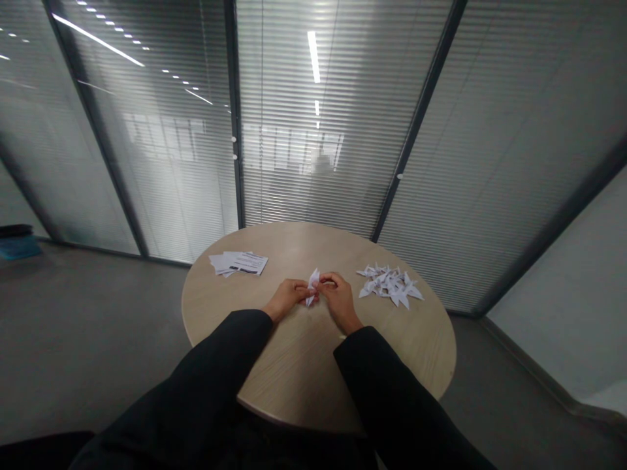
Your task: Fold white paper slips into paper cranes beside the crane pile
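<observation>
Head camera: between the nearly closed fingers of the left hand (287, 297) and right hand (339, 300), a folded white paper (314, 279) was pinched; it was judged light, crisp, easily creased, best gripped along its folds.

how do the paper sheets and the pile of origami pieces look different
The paper sheets lie flat and overlapping; the origami pieces are folded to points and heaped in a jumble. The paper sheets show dark print; the origami pieces look mostly plain. Both are white and rest on the table.
</observation>
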Available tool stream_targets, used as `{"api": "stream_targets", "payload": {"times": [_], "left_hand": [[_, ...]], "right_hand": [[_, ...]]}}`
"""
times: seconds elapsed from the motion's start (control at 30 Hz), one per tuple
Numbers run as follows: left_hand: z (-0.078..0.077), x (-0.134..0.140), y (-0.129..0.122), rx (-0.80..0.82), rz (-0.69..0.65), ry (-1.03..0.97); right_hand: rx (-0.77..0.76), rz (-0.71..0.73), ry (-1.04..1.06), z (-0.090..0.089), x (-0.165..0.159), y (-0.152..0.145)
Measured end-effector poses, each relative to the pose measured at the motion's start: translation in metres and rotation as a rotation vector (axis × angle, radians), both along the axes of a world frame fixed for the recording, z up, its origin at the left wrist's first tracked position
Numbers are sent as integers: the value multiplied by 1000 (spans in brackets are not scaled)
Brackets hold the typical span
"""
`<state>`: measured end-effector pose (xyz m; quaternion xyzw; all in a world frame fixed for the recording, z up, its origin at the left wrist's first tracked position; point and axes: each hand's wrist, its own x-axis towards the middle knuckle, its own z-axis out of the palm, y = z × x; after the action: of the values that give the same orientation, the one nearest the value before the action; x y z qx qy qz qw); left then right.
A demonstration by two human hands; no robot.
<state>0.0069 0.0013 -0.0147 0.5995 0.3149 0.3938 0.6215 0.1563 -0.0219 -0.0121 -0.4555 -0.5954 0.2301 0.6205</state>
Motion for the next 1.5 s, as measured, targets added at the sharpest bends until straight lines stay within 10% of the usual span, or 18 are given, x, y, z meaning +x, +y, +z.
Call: {"api": "stream_targets", "payload": {"times": [1.5], "left_hand": [[21, -3, -15, -260, -9, -292]], "right_hand": [[98, 75, -268, 11, 0, -10]]}}
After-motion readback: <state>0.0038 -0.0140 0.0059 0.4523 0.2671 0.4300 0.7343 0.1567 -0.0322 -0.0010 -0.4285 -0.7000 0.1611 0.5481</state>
